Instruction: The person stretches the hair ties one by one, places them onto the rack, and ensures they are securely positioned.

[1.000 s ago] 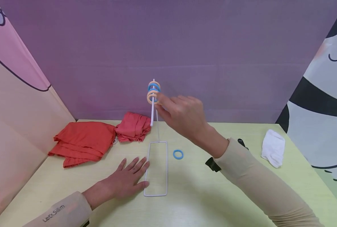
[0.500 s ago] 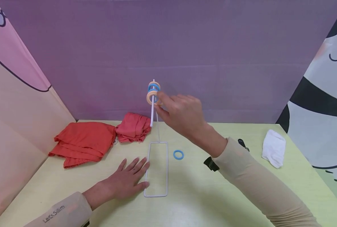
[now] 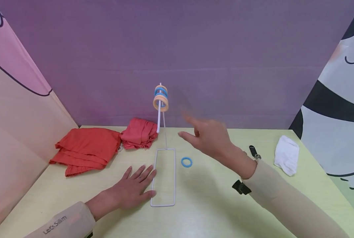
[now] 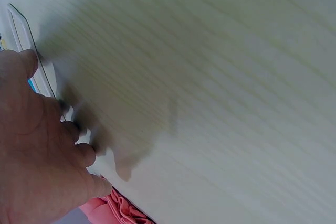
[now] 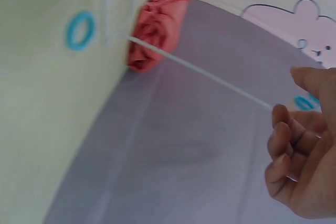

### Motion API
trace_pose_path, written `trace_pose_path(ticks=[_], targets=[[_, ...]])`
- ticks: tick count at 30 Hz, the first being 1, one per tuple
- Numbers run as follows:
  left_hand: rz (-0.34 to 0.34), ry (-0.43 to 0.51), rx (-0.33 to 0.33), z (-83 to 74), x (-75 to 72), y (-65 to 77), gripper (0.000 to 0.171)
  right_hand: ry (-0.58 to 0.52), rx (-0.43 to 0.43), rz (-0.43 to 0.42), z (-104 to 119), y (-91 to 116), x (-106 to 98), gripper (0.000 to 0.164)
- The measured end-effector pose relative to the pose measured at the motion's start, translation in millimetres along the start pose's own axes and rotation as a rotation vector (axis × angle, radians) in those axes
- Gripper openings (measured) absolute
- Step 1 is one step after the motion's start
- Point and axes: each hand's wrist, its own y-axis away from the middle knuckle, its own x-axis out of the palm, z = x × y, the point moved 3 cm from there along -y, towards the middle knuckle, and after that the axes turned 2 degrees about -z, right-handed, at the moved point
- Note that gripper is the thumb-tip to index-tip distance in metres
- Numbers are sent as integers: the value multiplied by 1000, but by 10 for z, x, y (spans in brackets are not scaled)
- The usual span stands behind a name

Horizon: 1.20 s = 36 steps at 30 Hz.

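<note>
A white wire stand has a rectangular base (image 3: 174,178) on the table and a raised bar (image 3: 158,120) pointing toward me. Several orange and blue rings (image 3: 166,107) hang on that bar. My left hand (image 3: 132,190) lies palm down with spread fingers, its thumb and fingertips at the base's left side. My right hand (image 3: 211,137) is in the air right of the bar, apart from the rings and holding nothing. Its thumb and index finger are extended, the other fingers loosely curled. Below it, a loose blue ring (image 3: 182,162) lies right of the base.
Red folded cloth (image 3: 89,145) and a smaller pinkish-red cloth (image 3: 139,134) lie at the back left of the table (image 3: 200,211). At the right are a white cloth (image 3: 287,155) and a small black object (image 3: 252,151), partly behind the right sleeve. A purple curtain (image 3: 239,66) stands behind.
My right hand has let go of the front orange ring and moved right and down toward me. That ring stays on the bar with the others. My left hand has not moved.
</note>
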Motion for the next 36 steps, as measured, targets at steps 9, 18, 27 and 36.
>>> trace_pose_path(ticks=[9,18,27,36], targets=[[-13,8,4,16,8,0,78,-13,290,608,-351,435,652,58],[-16,1,2,13,3,-20,77,-8,324,713,-457,588,1026,58],[-34,2,10,44,75,-22,78,-16,315,730,-440,613,1190,51],[-13,-5,-20,29,53,-3,77,-55,294,685,-360,619,1226,30]])
